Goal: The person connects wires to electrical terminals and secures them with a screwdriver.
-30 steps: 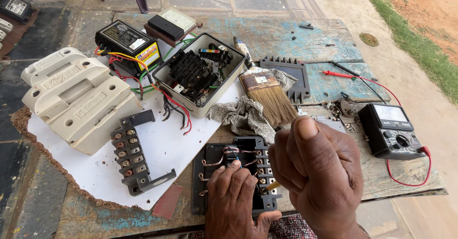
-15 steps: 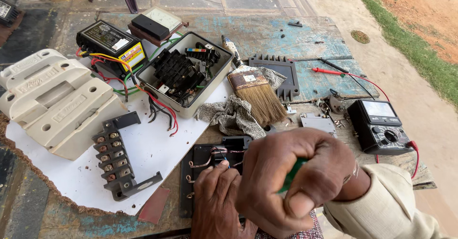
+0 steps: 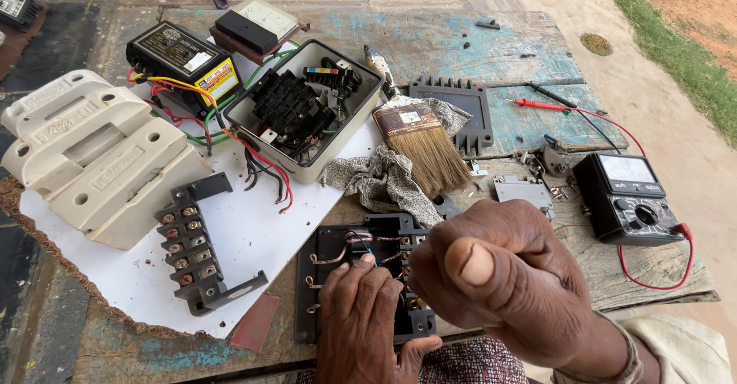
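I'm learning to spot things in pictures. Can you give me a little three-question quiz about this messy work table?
1. True or false: the brush lies partly on the rag.
2. What does the left hand touch? A) the meter B) the black board C) the brush
3. Fill in: the meter has a ___ wire looping round its side.

Key:
1. True.
2. B, the black board.
3. Red.
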